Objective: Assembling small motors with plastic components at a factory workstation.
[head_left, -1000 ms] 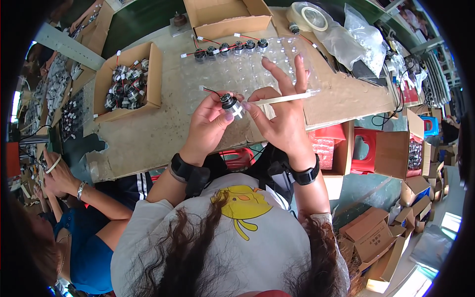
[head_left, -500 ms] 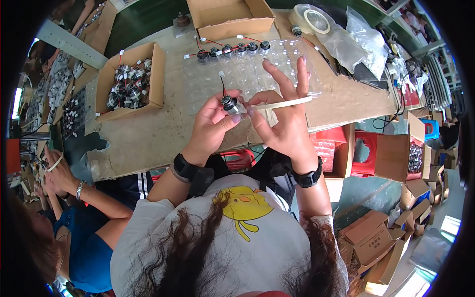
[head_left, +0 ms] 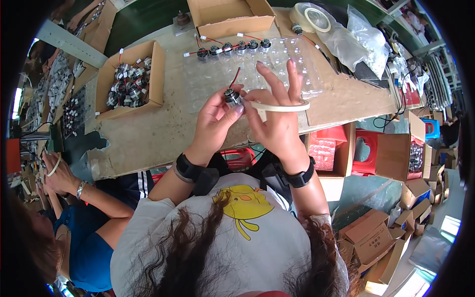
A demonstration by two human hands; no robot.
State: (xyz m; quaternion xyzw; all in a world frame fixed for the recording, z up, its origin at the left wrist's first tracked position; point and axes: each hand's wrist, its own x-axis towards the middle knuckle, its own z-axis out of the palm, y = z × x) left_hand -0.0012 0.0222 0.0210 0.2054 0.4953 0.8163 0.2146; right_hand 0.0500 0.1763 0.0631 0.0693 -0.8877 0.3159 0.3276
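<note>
Head view shows the left hand (head_left: 210,123) pinching a part (head_left: 231,96), black-topped and silver-bodied with a red-and-black wire (head_left: 236,77), above frame centre, the right hand (head_left: 277,126), tape roll (head_left: 292,108) across its fingers, beside it, grip unclear, a box (head_left: 158,74) upper left.

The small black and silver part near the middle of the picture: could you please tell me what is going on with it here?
A person's left hand holds the small black and silver part. The right hand, which carries a roll of pale tape, is close beside it; whether it touches is hard to tell. Farther off, six similar parts sit in a row on a clear plastic tray, and more are piled in an open cardboard box on the left.
</note>
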